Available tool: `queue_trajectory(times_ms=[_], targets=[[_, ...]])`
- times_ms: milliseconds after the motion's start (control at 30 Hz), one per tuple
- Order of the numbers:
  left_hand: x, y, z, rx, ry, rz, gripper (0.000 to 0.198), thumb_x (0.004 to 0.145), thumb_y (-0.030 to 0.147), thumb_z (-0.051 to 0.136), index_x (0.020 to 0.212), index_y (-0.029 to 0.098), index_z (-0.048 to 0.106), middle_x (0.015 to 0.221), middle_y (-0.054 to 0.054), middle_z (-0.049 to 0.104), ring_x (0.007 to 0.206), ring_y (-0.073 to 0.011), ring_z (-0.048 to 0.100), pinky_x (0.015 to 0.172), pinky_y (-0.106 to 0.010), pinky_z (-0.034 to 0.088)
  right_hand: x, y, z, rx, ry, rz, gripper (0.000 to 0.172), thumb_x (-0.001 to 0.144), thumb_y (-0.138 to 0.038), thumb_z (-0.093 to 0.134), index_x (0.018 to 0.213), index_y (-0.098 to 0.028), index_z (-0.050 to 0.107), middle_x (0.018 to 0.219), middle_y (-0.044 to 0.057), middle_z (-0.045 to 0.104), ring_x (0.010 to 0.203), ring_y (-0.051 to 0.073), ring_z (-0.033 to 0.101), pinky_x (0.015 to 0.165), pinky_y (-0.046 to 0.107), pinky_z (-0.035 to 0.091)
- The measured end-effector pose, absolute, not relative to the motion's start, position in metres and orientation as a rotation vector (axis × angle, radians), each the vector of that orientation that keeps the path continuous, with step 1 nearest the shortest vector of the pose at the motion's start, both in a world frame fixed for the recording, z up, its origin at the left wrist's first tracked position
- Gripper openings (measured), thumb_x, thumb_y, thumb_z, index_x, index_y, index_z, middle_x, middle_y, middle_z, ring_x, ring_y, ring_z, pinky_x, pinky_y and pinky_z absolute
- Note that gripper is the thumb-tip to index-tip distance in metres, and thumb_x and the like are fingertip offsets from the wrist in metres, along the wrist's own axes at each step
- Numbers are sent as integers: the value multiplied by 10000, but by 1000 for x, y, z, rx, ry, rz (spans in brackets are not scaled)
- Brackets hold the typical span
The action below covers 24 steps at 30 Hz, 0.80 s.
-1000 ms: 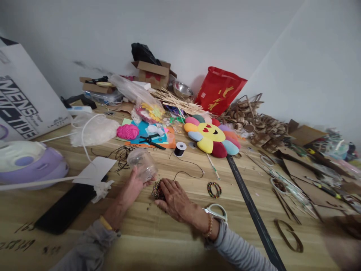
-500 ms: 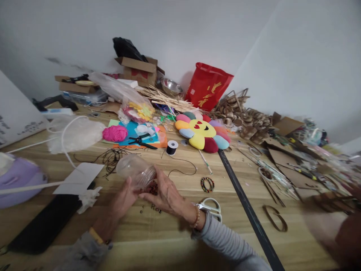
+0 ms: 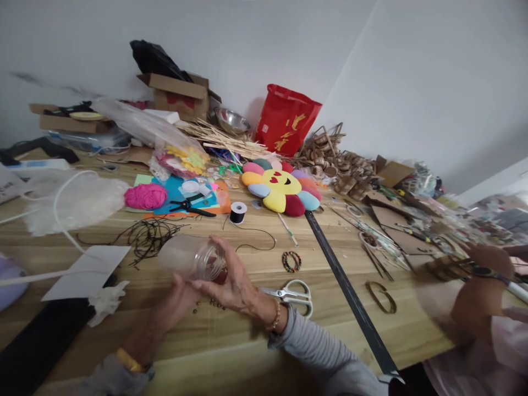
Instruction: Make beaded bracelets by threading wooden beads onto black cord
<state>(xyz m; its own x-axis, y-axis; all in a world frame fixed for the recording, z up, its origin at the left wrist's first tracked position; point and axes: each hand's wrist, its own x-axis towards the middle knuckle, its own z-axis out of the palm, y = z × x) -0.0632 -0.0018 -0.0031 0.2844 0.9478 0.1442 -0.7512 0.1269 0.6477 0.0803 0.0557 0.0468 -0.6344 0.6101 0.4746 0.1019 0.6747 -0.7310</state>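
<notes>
A clear plastic jar (image 3: 175,257) lies tipped on its side above the table, its ridged mouth toward the right. My right hand (image 3: 237,280) is wrapped round the mouth end, thumb below and fingers over the far side. Under the jar's body, my left hand (image 3: 179,300) grips it from the near side, somewhat smeared by motion. Reddish-brown beads show between the jar's mouth and my right palm; whether they are inside or behind is hard to make out. Several loose brown beads (image 3: 218,304) lie on the table below. White-handled scissors (image 3: 295,297) rest beside my right wrist.
A beaded bracelet (image 3: 291,262), a black thread spool (image 3: 238,213) and tangled black cord (image 3: 150,236) lie beyond my hands. Farther back is a flower cushion (image 3: 284,187). A long dark strip (image 3: 350,291) crosses the table. At right, another person's hand (image 3: 490,264) is near woven pieces.
The view has swung right, bringing the other person's arm further in. The jar has tilted closer to level, with both my hands still on it.
</notes>
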Motion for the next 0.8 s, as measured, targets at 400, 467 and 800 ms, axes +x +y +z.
queue_trajectory(times_ms=[400,467,800], targets=[[-72,-2,11,1016,901,1121,241,762,385,666,731,154,727,780,-104,704,756,-231,594,707,-294,447,146,88,65,-816,-2011,884,650,823,-395,620,1361,-234,292,1319,114,477,1180,257,519,989,434,449],[-72,-1,12,1027,944,1138,238,753,381,673,705,153,723,753,-102,705,736,-230,589,690,-290,439,165,96,66,-900,-1940,866,648,803,-408,643,1333,-228,318,1256,115,523,1146,258,545,968,446,455],[-72,2,6,853,978,1248,295,742,411,678,634,140,715,684,-96,699,715,-236,613,712,-315,470,258,138,65,-1302,-1774,565,644,723,-519,676,1225,-222,403,1170,124,595,1069,266,595,910,458,474]])
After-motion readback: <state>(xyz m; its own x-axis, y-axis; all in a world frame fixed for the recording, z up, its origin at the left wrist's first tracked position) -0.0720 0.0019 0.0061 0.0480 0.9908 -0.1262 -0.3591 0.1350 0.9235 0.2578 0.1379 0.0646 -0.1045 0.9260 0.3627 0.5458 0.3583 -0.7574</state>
